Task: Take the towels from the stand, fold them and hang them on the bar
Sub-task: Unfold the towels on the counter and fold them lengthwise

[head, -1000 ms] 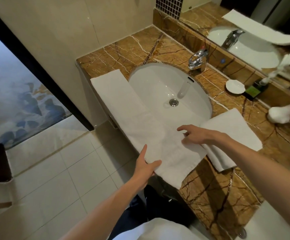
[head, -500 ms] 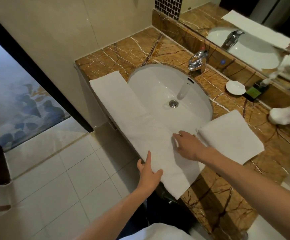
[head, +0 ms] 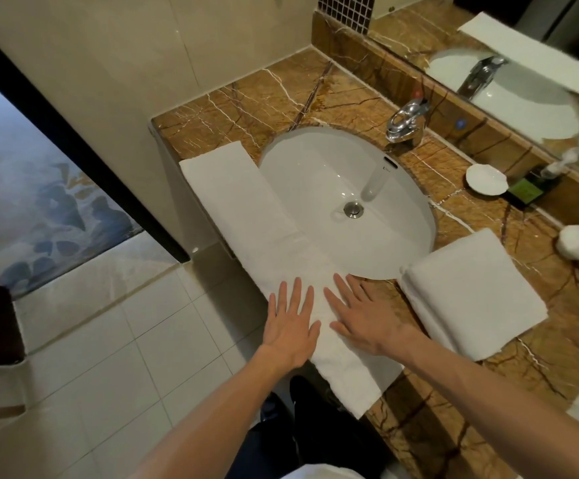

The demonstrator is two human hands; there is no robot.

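Since a moment ago both hands are lying flat: left hand (head: 290, 326) and right hand (head: 360, 319), fingers (head: 296, 295) spread straight, are pressing the long white towel strip (head: 233, 198), its length running away leftward along the front edge of the brown marble surface (head: 281, 95).

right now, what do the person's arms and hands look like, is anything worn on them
Both are bare: the left hand and right hand show no gloves, rings or watch, and both forearms are uncovered, with no sleeve in view.
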